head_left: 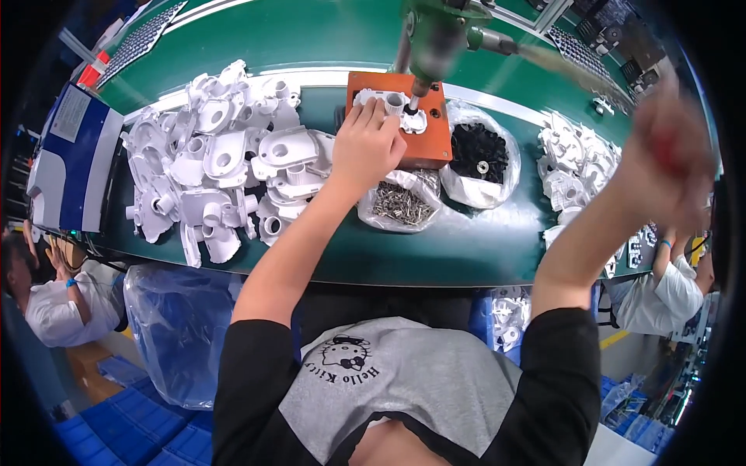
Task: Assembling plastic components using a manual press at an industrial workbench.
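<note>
A green press [437, 46] stands over the orange block [426, 151], its dark tip down at the white part [414, 123] seated on the block's top, right beside the left hand [367, 144]. That hand partly covers the part; its fingers lie close together over it, though whether they pinch it I cannot tell. The right hand [672, 159] is raised and blurred, something red [665, 147] showing at it; I cannot tell how its fingers are set.

A large heap of white housings [221, 163] fills the counter [342, 256] left of the block, reaching close to the left forearm, with a blue-and-white machine [70, 155] beyond it. A second white heap [579, 159] lies to the right, partly behind the right forearm. One co-worker [74, 303] is at each side.

Just in front of the block, a clear bag [388, 224] holds metal screws [400, 203]; beside it, another bag [474, 194] holds black pieces [478, 147]. Below the counter's edge, a clear liner [175, 326] hangs in a blue bin, and white pieces [510, 314] lie in another.
</note>
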